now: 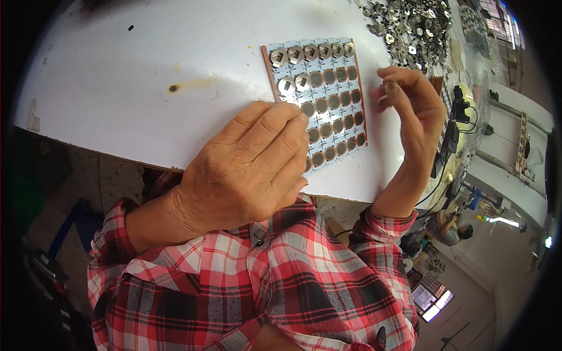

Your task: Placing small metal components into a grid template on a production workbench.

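Observation:
A light-blue circuit board panel [336, 101] with brown edges lies on the white table, its round dark pads set in rows. Silvery metal clips [309, 52] cover the pads of the far row, and two more sit at the left of the second row. My left hand [246, 155] rests over the panel's left side, fingers drawn together at a pad in the third row; whatever is between its fingertips is hidden. Just off the panel's right edge, my right hand [417, 111] is raised with thumb and fingers curled together. Any small thing in that pinch cannot be made out.
A heap of loose metal clips [413, 35] spreads over the table's far right. Black plugs and cables [459, 114] lie along the right side. A small black piece [131, 27] and a burn mark [173, 88] are on the left. Another person [453, 231] sits in the background.

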Motion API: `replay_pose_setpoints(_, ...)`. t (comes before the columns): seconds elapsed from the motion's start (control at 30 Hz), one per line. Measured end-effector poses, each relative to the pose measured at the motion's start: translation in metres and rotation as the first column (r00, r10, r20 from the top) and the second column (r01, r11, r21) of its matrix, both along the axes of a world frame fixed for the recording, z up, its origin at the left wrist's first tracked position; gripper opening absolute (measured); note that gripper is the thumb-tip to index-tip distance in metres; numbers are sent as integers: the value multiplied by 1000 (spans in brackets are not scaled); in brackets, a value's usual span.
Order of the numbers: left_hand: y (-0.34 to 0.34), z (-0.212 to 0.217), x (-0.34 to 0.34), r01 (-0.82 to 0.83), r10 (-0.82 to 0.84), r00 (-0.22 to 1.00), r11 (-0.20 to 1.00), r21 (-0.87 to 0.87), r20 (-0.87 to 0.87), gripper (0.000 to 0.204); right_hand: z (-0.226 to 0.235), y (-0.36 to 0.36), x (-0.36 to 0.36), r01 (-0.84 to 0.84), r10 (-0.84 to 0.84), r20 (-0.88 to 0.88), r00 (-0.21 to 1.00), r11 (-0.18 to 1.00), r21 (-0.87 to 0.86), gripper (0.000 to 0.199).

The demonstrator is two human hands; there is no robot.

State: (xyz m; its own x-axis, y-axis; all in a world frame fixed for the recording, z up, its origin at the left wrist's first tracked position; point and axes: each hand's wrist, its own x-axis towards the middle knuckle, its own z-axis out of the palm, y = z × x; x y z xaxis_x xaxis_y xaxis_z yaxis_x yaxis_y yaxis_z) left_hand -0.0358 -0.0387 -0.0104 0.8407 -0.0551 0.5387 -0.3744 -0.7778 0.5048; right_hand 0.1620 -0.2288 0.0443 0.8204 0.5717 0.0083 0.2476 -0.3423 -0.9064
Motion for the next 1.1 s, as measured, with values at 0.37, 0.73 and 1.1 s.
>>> replay_pose_setpoints(0.37, 5, 9, -1, -13, 33, 997, 964, -264, 71, 46, 22, 32, -52, -201, 186, -479, 858, 979, 20, 9)
replay_pose_setpoints(0.73, 6, -9, 0, -2, 46, 984, 968, -250, 173, 42, 19, 39, -70, -143, 249, -625, 740, 966, 215, 14)
replay_pose_setpoints(1.1, -2, 0, 5, -73, 74, 997, 997, -33, 29, 50, -3, 46, -42, -96, 86, -193, 977, 995, -40, 10)
